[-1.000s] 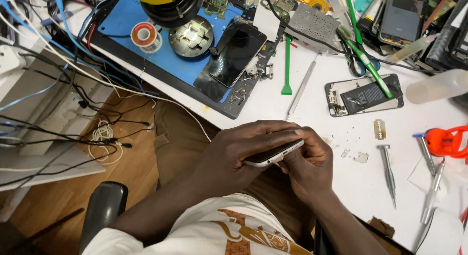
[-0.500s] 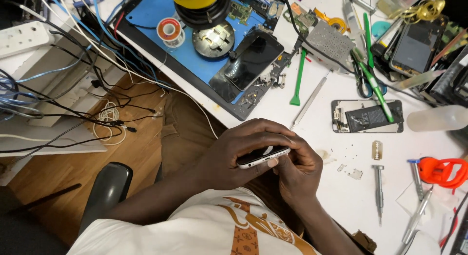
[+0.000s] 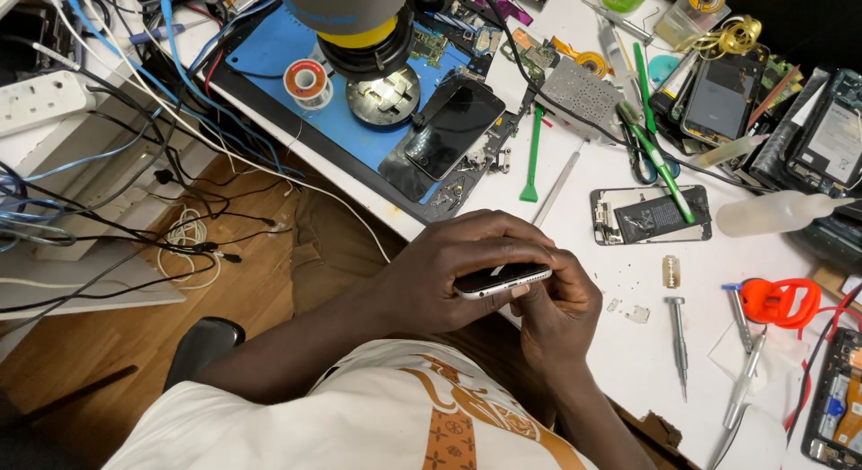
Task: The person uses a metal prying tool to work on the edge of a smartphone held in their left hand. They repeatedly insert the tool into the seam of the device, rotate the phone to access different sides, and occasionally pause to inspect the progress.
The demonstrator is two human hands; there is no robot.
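Note:
I hold a slim silver phone (image 3: 501, 281) edge-on at the near edge of the white workbench (image 3: 628, 344). My left hand (image 3: 449, 268) wraps over its top and back, fingers curled along the far side. Against the phone's right end and underside sits my right hand (image 3: 557, 313), thumb pressed to the lower edge. Both hands cover most of the phone, so its face is hidden.
A blue mat (image 3: 296, 102) holds a dark phone screen (image 3: 449, 129), a solder spool (image 3: 305, 79) and a yellow-black microscope base (image 3: 359, 30). An opened phone (image 3: 651, 216), green pry tool (image 3: 533, 156), screwdrivers (image 3: 678, 340), squeeze bottle (image 3: 772, 214) and orange clip (image 3: 781, 301) lie right. Cables (image 3: 135, 183) hang left.
The view has shifted so the bench sits lower and more to the right in frame. My hands keep the same grip on the phone, with only small finger adjustments.

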